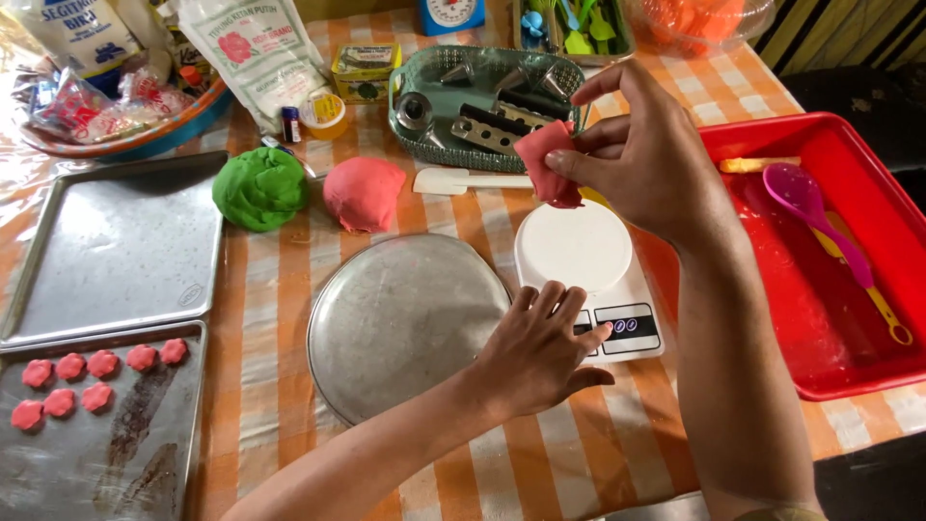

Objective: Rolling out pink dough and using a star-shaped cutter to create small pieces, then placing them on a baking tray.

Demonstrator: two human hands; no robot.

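White scale (588, 280) sits under your hands: near, your left hand (540, 352) touches its button panel, fingers loosely together. Just beyond, your right hand (641, 154) pinches pink dough (548, 164) above the platform—weighing step, seemingly; lowering it needs care.

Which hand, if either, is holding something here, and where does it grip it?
The right hand pinches a small piece of pink dough by its right edge, between thumb and fingers, above the white kitchen scale. The left hand holds nothing; its fingertips touch the scale's front panel.

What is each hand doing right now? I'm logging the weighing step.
Left hand: open, fingertips on the white kitchen scale, holding nothing.
Right hand: closed on a piece of pink dough.
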